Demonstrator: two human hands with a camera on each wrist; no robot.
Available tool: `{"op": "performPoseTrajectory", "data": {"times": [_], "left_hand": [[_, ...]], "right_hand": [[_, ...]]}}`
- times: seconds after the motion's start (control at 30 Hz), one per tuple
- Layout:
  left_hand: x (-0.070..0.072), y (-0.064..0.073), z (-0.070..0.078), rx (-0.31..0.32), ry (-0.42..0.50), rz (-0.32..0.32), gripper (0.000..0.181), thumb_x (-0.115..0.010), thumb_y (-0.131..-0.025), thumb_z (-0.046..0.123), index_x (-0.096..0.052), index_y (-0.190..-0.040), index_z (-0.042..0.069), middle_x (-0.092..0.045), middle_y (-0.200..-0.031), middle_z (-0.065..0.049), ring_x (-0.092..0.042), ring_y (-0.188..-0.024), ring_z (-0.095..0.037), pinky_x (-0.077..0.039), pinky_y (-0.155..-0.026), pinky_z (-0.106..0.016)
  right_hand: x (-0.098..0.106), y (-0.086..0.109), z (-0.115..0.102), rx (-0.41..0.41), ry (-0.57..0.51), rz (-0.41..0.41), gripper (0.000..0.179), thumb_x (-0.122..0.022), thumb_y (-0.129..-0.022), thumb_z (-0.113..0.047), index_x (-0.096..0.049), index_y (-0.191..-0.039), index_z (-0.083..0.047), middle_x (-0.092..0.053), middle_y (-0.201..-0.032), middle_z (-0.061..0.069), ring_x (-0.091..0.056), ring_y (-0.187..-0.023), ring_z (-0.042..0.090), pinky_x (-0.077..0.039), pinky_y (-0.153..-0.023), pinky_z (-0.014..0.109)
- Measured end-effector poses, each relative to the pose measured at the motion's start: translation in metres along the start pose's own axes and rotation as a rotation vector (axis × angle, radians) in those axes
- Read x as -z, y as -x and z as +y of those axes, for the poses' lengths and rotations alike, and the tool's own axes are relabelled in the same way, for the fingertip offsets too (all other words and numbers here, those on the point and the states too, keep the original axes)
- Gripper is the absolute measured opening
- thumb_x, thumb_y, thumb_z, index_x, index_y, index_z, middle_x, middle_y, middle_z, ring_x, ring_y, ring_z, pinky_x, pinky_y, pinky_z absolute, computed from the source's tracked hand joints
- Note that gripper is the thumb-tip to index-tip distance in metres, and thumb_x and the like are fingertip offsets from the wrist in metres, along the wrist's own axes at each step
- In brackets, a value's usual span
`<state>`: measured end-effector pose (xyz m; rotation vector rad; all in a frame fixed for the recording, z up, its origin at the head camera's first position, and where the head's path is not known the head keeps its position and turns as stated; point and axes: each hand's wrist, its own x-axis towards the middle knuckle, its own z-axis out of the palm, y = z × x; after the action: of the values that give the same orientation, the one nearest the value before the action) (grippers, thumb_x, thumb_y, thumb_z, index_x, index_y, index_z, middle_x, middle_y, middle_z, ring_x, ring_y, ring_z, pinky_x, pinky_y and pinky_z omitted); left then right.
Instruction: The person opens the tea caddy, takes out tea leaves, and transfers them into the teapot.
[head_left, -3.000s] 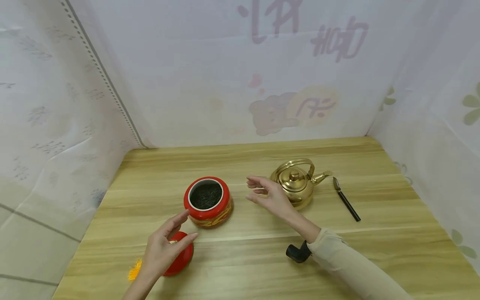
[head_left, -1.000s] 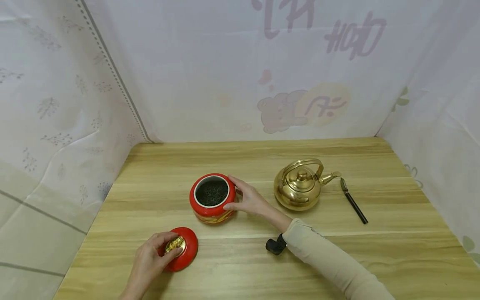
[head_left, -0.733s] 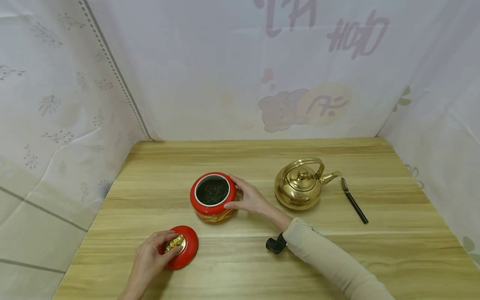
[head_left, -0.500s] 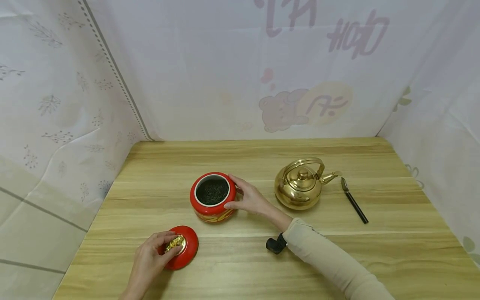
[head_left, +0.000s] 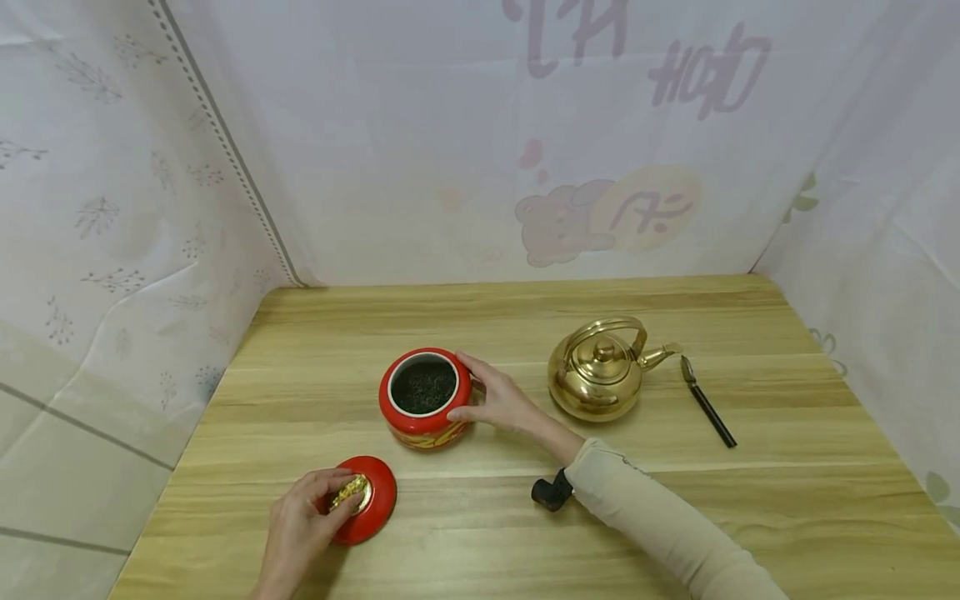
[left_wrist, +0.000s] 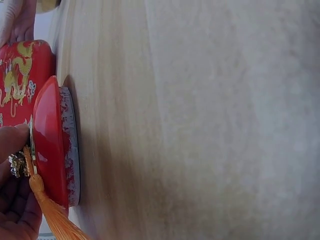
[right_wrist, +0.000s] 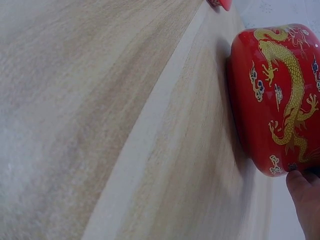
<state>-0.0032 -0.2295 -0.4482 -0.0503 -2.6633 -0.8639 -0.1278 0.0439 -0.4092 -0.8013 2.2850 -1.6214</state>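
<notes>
My left hand [head_left: 303, 521] pinches the gold knob [head_left: 350, 493] of a red lid [head_left: 381, 493] at the table's front left. An orange tassel [left_wrist: 55, 217] hangs from the knob in the left wrist view. The lid's pale, red-smeared underside rim [left_wrist: 71, 145] faces the tabletop; whether it fully touches I cannot tell. Behind the lid stands a red tea jar [head_left: 425, 425] with a gold dragon on its side, uncovered and holding dark tea leaves [head_left: 423, 388]. My right hand [head_left: 498, 404] grips the jar's right side between thumb and fingers; the far fingertips are hidden.
A brass teapot [head_left: 596, 375] stands right of the jar, spout pointing right. Beside the spout lies a slim dark-handled tool [head_left: 708, 404] with a leaf-shaped tip. A black device [head_left: 551, 490] sits at my right wrist. Patterned cloth [head_left: 420, 150] walls the wooden table [head_left: 487, 550].
Three seconds ago both hands hovered with nothing held. Since then the left has taken the lid's knob and the right has gripped the jar. Over the last second both have stayed nearly still.
</notes>
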Motion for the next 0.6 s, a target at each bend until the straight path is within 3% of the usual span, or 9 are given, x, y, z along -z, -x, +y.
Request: {"op": "performPoseTrajectory", "data": {"times": [0.2,0.4,0.6], "left_hand": [[-0.0008,0.0005,0.0007,0.006,-0.015,0.006,0.024,-0.087,-0.058,0.001,-0.074,-0.076,0.009,-0.069,-0.079,0.002,-0.062,-0.072,-0.008,-0.043,-0.064,0.000],[-0.0014,0.0004,0.0009,-0.039,-0.014,0.047,0.026,-0.089,-0.055,0.002,-0.075,-0.075,0.008,-0.069,-0.076,0.003,-0.064,-0.071,-0.010,-0.043,-0.066,0.001],[-0.0001,-0.0022,0.0034,-0.069,0.006,0.074,0.026,-0.088,-0.054,0.001,-0.074,-0.074,0.009,-0.068,-0.074,0.004,-0.061,-0.069,-0.004,-0.042,-0.066,-0.001]], "right_hand": [[-0.0007,-0.0004,0.0021,0.000,-0.026,-0.005,0.084,-0.075,-0.077,-0.003,-0.025,-0.143,0.010,-0.028,-0.148,0.027,-0.034,-0.134,0.038,-0.033,-0.109,0.047],[-0.0006,-0.0003,0.0027,-0.001,-0.026,-0.004,0.085,-0.076,-0.077,-0.003,-0.025,-0.144,0.009,-0.029,-0.148,0.026,-0.035,-0.134,0.037,-0.033,-0.110,0.046],[-0.0003,-0.0005,0.0023,-0.008,-0.008,-0.002,0.085,-0.076,-0.077,-0.005,-0.026,-0.144,0.008,-0.030,-0.148,0.025,-0.035,-0.134,0.036,-0.034,-0.110,0.044]]}}
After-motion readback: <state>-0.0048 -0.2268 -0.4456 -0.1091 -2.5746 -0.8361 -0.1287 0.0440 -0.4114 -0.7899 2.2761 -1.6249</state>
